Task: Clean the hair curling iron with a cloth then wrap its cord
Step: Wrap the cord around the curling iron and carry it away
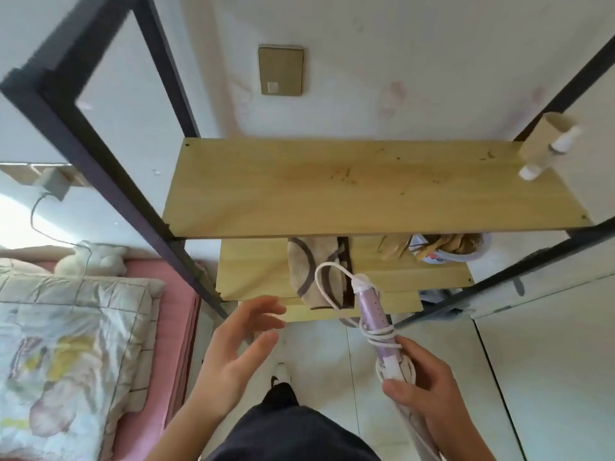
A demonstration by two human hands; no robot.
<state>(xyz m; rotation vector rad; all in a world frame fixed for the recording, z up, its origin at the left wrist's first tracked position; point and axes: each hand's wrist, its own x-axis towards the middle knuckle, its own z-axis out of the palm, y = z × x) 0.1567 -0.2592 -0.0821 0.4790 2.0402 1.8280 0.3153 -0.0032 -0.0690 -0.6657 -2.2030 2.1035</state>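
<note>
- Right hand point(422, 390): I am watching it gripping the near end of the curling iron point(372, 314), fingers and thumb curled round the body and pinning a few cord strands, which I judge is keeping the turns from slipping.
- Left hand point(239, 347): it is hovering open beside the iron, fingers spread, holding nothing and touching nothing.
- Curling iron: it is pointing up and away from me, its white cap reaching over the front of the lower shelf point(253, 271).
- Cord point(379, 337): it is coiling several times round the iron's middle, with one loop arching free from the cap; the wrapping looks nearly done.
- Cloth point(309, 271): it is lying crumpled on the lower shelf just behind the iron, apparently set aside after wiping.
- Upper shelf point(332, 188): it is carrying a cardboard tube point(545, 141) at its far right corner.
</note>
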